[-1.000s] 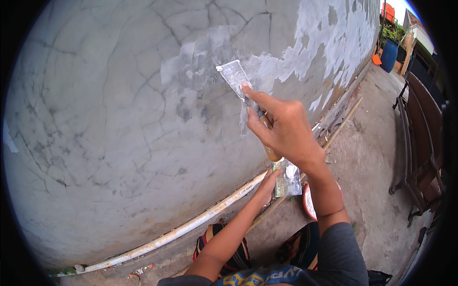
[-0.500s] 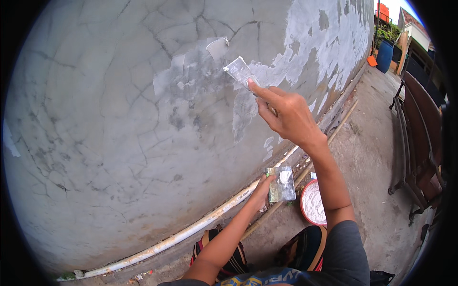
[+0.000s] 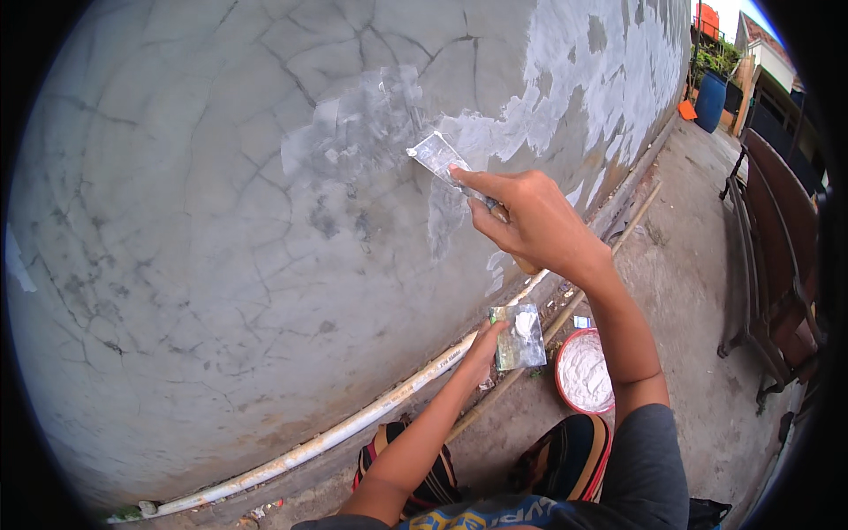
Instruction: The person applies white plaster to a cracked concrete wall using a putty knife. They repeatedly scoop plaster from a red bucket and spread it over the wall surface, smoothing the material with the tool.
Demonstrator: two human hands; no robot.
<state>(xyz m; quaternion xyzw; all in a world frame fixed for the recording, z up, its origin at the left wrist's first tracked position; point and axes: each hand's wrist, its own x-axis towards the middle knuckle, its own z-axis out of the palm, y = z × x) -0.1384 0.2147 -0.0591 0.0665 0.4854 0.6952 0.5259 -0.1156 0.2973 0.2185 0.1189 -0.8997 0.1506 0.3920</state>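
My right hand (image 3: 539,216) is closed round the handle of a putty knife (image 3: 439,157), its index finger pressed along the blade. The wide blade lies against or very close to the cracked grey wall (image 3: 221,221), beside a patch of pale wet filler (image 3: 353,132). White paste clings to the blade's far corners. Lower down, my left hand (image 3: 484,346) grips a flat, rectangular smeared plate (image 3: 519,337) by its left edge. A blob of white putty sits on that plate. Below my right forearm stands a red-rimmed bucket (image 3: 585,373) of white putty.
A white pipe (image 3: 353,422) and a bamboo pole (image 3: 636,225) run along the wall's foot. A dark wooden bench (image 3: 777,265) stands at the right. Farther back are a blue barrel (image 3: 710,102) and an orange object (image 3: 687,110).
My right hand has drawn the putty knife slightly down. The small ridge of filler on the upper patch is now spread flat. My left hand has stayed nearly still with the plate.
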